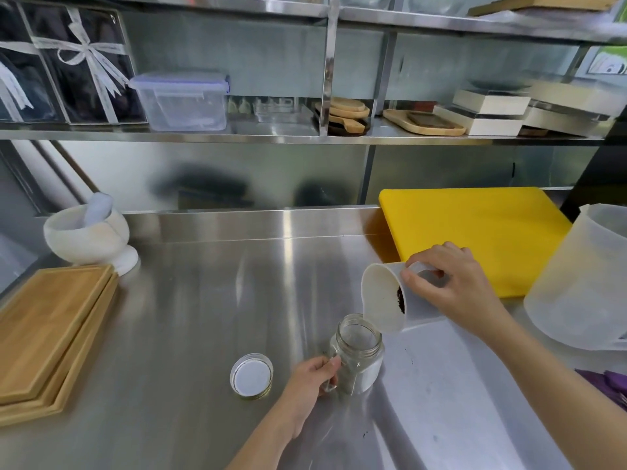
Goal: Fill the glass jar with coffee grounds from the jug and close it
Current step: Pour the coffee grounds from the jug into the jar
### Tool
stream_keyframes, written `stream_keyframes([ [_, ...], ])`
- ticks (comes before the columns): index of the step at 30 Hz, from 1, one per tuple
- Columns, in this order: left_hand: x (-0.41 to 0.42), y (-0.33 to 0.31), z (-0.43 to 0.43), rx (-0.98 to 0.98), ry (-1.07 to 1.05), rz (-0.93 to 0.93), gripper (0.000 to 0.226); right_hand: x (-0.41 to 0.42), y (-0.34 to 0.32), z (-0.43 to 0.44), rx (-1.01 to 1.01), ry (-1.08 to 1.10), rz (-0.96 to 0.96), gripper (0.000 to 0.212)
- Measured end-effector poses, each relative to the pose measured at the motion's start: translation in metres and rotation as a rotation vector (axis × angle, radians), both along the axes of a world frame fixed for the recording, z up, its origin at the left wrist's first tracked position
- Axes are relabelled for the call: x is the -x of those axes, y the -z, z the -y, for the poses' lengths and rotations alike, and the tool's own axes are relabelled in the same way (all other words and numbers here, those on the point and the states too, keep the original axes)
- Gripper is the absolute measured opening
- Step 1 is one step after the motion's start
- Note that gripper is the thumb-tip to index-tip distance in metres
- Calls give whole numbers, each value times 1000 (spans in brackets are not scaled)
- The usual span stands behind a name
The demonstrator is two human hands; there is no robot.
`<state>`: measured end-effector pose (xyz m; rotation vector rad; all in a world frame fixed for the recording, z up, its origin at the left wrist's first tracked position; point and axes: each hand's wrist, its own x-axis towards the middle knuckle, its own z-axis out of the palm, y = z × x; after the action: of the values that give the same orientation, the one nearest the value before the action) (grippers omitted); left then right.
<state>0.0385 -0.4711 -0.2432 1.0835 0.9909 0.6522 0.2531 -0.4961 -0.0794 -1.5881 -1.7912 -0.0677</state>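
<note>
Right hand clamps the tilted jug; left hand grips the glass jar handle. Spout apparently overhangs the rim: grounds may spill onto the worktop.

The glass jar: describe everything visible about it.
The jar is clear glass with a threaded neck and a glass handle on its side. It stands upright and open on the steel counter, its lid lying apart to its left. The left hand grips the handle. The white jug, tipped by the right hand, hangs over its mouth. It looks nearly empty.
</note>
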Motion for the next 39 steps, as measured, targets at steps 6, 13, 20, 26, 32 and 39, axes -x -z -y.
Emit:
stream_keyframes([
  [6, 1, 0, 2, -34, 6, -35, 40, 3, -7, -6, 22, -58, 149, 22],
  [13, 2, 0, 2, -43, 5, -69, 41, 14, -9, -11, -12, -143, 251, 39],
  [20, 2, -1, 3, -48, -3, -61, 40, 18, -9, -14, -15, -168, 296, 38],
  [26, 2, -4, 3, -72, 5, -86, 39, 20, -10, -14, -18, -179, 336, 37],
  [32, 2, -6, 4, -75, 8, -98, 43, 25, -9, -16, -27, -221, 414, 34],
  [39, 2, -9, 4, -72, 8, -100, 40, 25, -6, -19, -24, -226, 417, 35],
])
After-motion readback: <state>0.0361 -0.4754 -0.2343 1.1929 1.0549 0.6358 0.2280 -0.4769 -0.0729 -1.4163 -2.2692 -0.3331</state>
